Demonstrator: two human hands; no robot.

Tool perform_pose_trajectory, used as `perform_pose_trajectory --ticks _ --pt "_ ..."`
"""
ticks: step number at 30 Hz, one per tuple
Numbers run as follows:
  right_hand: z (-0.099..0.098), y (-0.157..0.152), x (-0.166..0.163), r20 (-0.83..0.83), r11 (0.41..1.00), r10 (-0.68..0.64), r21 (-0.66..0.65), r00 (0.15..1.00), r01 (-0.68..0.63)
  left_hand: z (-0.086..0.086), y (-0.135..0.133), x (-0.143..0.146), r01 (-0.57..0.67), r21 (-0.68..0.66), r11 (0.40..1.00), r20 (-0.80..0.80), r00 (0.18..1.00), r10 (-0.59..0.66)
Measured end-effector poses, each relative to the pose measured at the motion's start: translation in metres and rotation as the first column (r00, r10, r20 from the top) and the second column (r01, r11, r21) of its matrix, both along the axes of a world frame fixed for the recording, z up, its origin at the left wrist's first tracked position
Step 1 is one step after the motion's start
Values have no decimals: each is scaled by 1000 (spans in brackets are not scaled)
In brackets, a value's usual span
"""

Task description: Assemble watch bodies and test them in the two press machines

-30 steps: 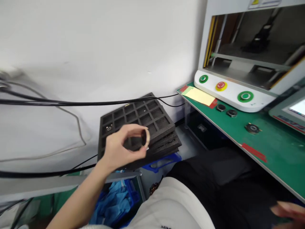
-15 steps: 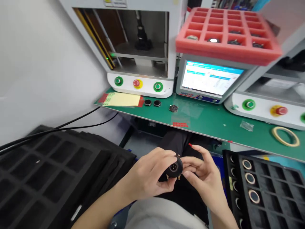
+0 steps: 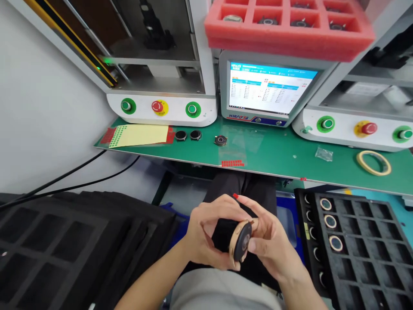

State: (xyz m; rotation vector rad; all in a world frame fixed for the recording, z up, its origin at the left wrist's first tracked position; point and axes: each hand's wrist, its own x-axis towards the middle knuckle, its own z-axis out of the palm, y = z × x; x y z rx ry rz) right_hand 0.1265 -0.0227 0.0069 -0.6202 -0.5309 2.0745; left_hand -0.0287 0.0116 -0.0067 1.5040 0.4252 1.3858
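Both hands meet over my lap, below the green bench (image 3: 277,157). My left hand (image 3: 208,234) is wrapped round a small round black part with a tan rim (image 3: 237,241). My right hand (image 3: 269,239) pinches the same part from the right side, thumb on its rim. A tiny red sticker (image 3: 235,196) sits on a right fingertip. The part's tan-rimmed face is turned toward the right. A black foam tray (image 3: 364,254) with similar ring-faced parts lies at lower right.
Empty black foam trays (image 3: 64,249) are stacked at lower left. On the bench are a yellow sticker sheet (image 3: 138,135), three small round parts (image 3: 200,137), a tape roll (image 3: 373,162), two button-fronted machines (image 3: 161,107) and a screen (image 3: 267,88) under a red foam tray (image 3: 287,30).
My view swung from the left tray stack to the bench. My left hand brought the round part to my lap, my right hand joined it, and the part has been turned over.
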Motion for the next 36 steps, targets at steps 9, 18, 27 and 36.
perform_pose_trajectory --ticks 9,18,27,36 --pt "-7 -2 8 202 962 -270 32 941 270 5 -12 9 326 -369 870 500 859 -110" --pt "-6 0 5 260 943 -299 -67 918 326 11 -14 -3 368 -394 842 366 903 -223" --pt "19 -2 2 72 980 -182 94 981 175 21 -3 -20 -178 3 984 -173 969 176" --pt "27 -1 -4 -35 992 -74 -106 997 70 25 -5 -16 -205 107 973 -268 936 227"
